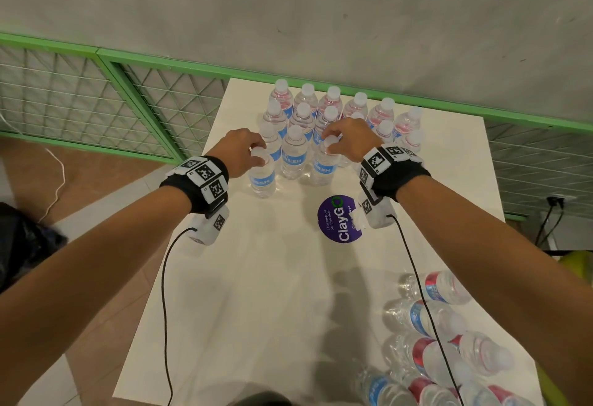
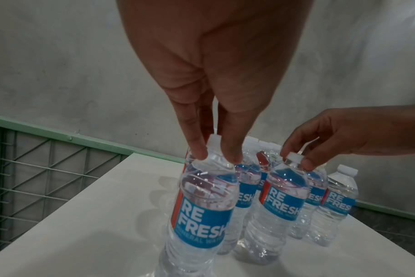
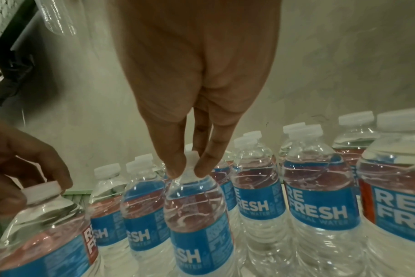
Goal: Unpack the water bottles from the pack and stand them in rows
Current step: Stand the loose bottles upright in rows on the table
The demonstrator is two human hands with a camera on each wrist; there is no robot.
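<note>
near table's (image 1: 256, 277) far edge, each hand's grip pinching a bottle cap (upright)

The place looked like an office pantry or break area, to judge by the round purple "ClayGo" sticker (image 1: 339, 218) asking users to keep pantries clean on the plain white table (image 1: 256, 293), the bare grey plastered wall (image 1: 321, 14) and the green-framed wire-mesh panels (image 1: 80, 97).

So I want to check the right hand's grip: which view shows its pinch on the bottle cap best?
Right wrist: fingertips pinch the bottle at its cap, close up. Left wrist shows the right hand sideways; head view mostly hides the cap.
</note>
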